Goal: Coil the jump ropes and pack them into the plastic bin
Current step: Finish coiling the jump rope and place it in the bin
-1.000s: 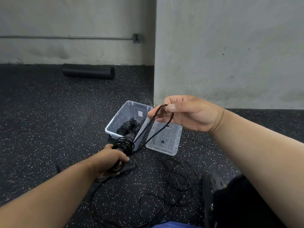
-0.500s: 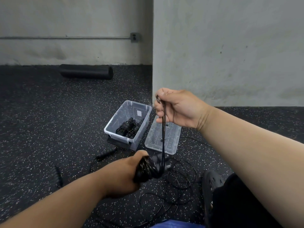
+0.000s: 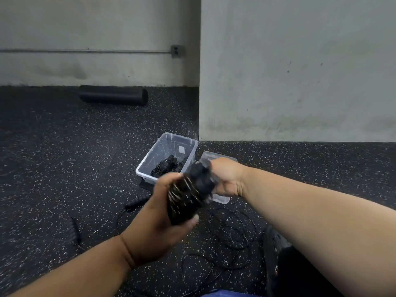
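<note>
Speckled black rubber floor [image 3: 64,168], grey concrete wall [image 3: 300,71], both hands, left hand [image 3: 158,224], right hand [image 3: 228,179], gripping coiled black jump rope [image 3: 188,194], clear plastic bin [image 3: 150,163] just beyond, clear lid [image 3: 221,199] behind right hand, loose black rope [image 3: 233,232] below, black foam roller [image 3: 113,95] far beyond.

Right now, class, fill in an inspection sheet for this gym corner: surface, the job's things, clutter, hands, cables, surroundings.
Surface: black speckled floor.
Job's things: coiled rope, blurred, held above the floor by both hands; clear bin on the floor, open, with black coiled ropes inside; lid lying flat to the bin's right.
Clutter: black handle and a second handle on the floor.
Hands: left hand grips the coil's lower part; right hand grips its top.
Cables: loose rope in loops on the floor under the arms.
Surroundings: grey wall; foam roller at the wall's foot; outlet with a conduit.
</note>
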{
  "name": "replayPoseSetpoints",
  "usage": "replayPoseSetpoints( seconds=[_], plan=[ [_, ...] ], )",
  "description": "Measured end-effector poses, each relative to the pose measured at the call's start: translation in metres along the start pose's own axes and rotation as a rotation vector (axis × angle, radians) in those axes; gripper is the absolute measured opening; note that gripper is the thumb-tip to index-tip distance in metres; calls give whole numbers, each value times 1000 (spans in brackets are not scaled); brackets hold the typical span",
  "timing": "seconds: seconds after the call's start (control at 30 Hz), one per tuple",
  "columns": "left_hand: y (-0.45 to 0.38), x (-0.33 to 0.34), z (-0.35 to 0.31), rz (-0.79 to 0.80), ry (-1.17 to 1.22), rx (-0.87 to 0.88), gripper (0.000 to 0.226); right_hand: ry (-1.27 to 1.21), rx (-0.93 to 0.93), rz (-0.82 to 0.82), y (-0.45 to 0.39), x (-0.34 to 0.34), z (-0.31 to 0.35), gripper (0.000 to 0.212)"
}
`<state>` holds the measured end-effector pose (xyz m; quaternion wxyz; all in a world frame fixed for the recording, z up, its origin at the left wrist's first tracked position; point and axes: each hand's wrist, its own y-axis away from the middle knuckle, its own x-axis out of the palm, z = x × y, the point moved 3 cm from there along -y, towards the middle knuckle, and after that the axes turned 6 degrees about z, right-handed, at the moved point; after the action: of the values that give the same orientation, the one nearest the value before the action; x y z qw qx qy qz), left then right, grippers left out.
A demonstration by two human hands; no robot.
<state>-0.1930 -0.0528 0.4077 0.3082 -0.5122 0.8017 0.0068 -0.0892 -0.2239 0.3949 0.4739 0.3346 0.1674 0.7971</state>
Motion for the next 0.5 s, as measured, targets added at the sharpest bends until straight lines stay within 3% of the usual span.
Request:
replayPoseSetpoints(
  seconds=[0.13, 0.27, 0.37, 0.5],
  plan=[
    [-5, -19, 21, -392, 414, -364, 62, 139, -60, -36, 0, 7, -9, 14],
    [-11, -27, 41, -600, 791, -571, 65, 813, -345, -157, 13, 31, -13, 25],
    [-12, -25, 46, -598, 937, -656, 52, 1276, -480, -129, 24, 49, -19, 23],
    [-12, -17, 48, -509, 957, -669, 61, 1469, -587, -90, 29, 56, -22, 21]
  ],
)
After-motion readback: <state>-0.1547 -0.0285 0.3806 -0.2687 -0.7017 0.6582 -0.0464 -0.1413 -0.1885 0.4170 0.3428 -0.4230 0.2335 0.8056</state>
